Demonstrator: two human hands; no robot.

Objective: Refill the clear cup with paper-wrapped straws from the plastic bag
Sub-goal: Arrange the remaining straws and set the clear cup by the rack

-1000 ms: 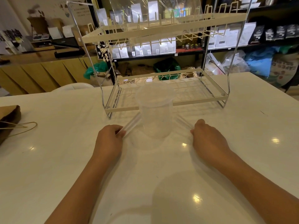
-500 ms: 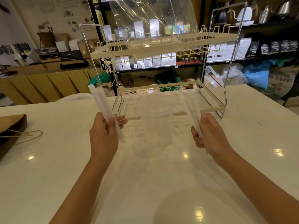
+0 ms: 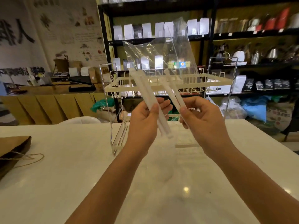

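Note:
Both my hands are raised above the white table (image 3: 64, 175), each holding paper-wrapped straws through a clear plastic bag (image 3: 161, 50) that stands up above them. My left hand (image 3: 145, 120) grips a bundle of white straws (image 3: 145, 92) slanting up to the left. Between thumb and fingers, my right hand (image 3: 202, 120) pinches another few straws (image 3: 174, 94), tilted the same way. The two bundles lie close together, almost parallel. I cannot make out the clear cup; my hands cover the spot in front of the rack.
A two-tier cream wire rack (image 3: 218, 81) stands on the table just behind my hands. A brown paper bag with twine handles (image 3: 13, 147) lies at the left edge. Dark shelves with pouches and kettles fill the background beyond the table.
My hands rose from the table, lifting the straws and the bag with them, and came closer together. The view tilted upward.

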